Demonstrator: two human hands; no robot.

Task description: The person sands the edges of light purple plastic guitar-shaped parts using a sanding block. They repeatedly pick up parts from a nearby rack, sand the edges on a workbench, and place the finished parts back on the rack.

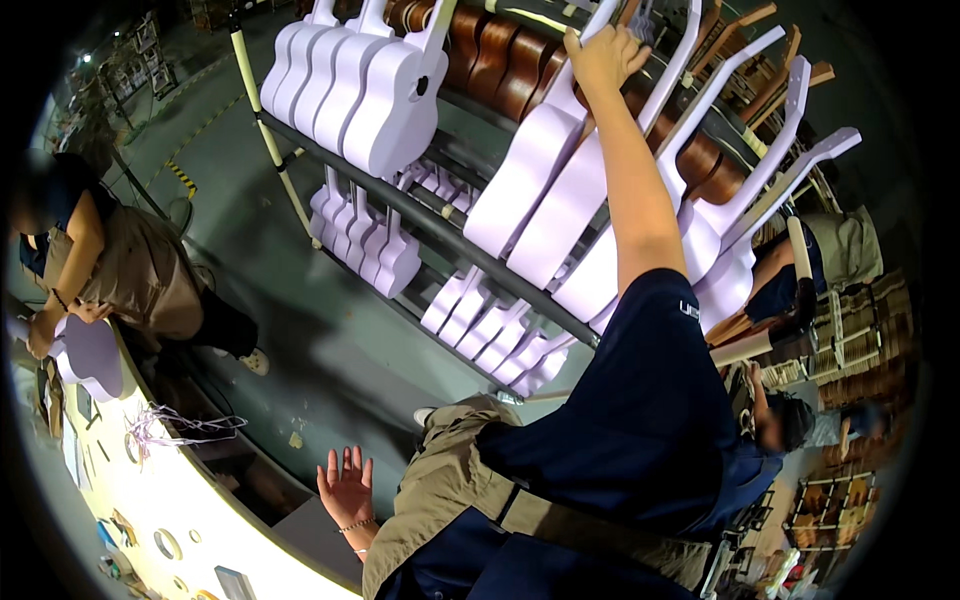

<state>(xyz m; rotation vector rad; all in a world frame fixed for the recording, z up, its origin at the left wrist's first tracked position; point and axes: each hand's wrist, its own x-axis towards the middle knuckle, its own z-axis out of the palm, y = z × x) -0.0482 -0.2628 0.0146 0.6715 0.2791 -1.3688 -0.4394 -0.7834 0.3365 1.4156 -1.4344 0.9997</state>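
Observation:
My right hand (pixel 605 62) reaches up to the rack, its thumb and curled fingers around the neck of a lilac guitar (pixel 525 180). That guitar hangs in a row with other lilac guitars, and my forearm hides part of the row. Low at the left, my left hand (pixel 347 490) is raised with fingers spread, palm showing and nothing in it. It is nearest to the edge of the lit white worktable (pixel 215 515). A beaded bracelet circles the left wrist.
The rack's dark padded rail (pixel 440 225) crosses in front of me, with more lilac guitars (pixel 365 240) below. Brown guitar bodies (pixel 500 55) hang behind. A co-worker (pixel 130 255) at the left handles a lilac body. Tangled strands (pixel 180 425) and tape rolls (pixel 167 544) lie on the worktable.

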